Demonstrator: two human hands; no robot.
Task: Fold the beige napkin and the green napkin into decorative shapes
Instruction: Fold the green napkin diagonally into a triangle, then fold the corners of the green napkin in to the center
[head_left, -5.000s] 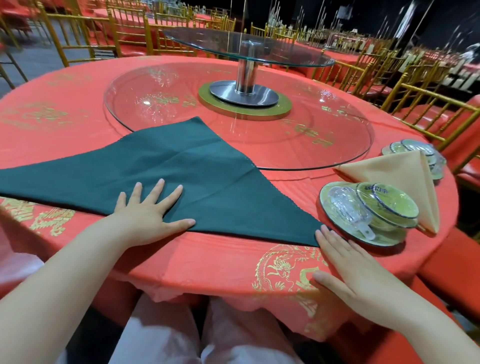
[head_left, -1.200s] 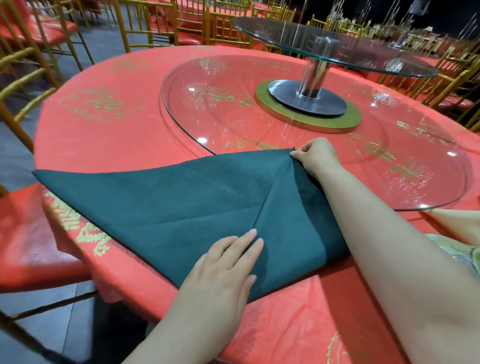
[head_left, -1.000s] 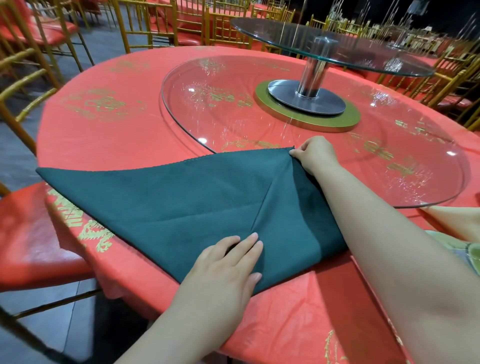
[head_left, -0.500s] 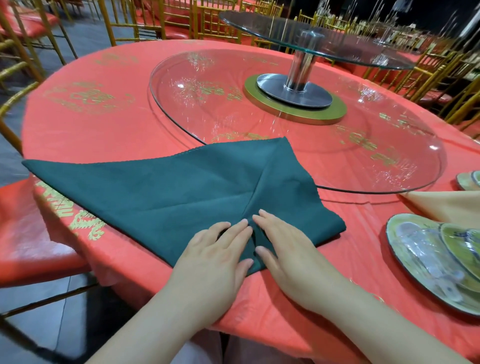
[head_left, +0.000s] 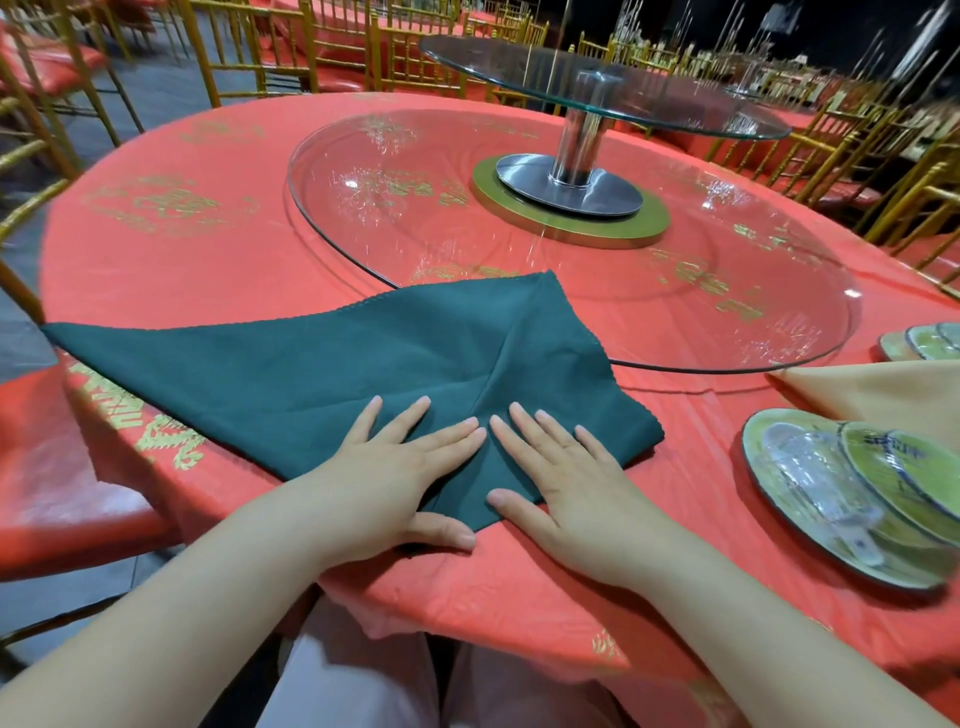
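1. Left hand (head_left: 395, 480): fingers straight and spread, pressed flat on the green napkin (head_left: 291, 374). It grips nothing.
2. Right hand (head_left: 569, 480): fingers straight, flat on the folded-over right flap. It grips nothing. The two index fingertips nearly meet at the centre crease.
3. Green napkin: lies under both palms on the table (head_left: 197, 249). Its long left point extends well beyond the left fingers, unfolded.
4. Beige napkin (head_left: 878, 395): well apart, right of the right fingers, beyond the plates (head_left: 831, 499).
5. Step in hand, as judged: flattening the right-flap fold.
6. Next move, as judged: right fingers pin the crease while the left fingers bring the left point up to the top corner.
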